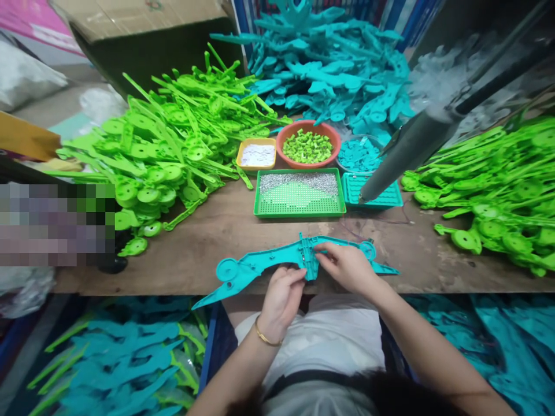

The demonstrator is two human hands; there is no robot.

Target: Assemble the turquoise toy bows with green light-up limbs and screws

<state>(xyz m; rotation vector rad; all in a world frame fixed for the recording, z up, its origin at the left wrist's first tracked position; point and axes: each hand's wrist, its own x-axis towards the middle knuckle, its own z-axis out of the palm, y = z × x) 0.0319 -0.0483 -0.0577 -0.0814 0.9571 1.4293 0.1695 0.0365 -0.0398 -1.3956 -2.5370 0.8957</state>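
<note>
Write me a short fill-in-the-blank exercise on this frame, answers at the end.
1. The left hand and right hand are at a long turquoise plastic part, by the edge of a ____ table.
2. A gold-coloured bracelet circles the person's ____ wrist.
3. The round red bowl holds small ____ pieces.
4. The perforated green tray holds ____-coloured bits.

Missing words: wooden; left; green; silver.

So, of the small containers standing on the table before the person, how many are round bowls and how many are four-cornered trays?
Round bowls: 2 (red bowl, bowl of turquoise pieces)
Four-cornered trays: 3 (yellow tray, green tray, turquoise tray)
Total: 5
</note>
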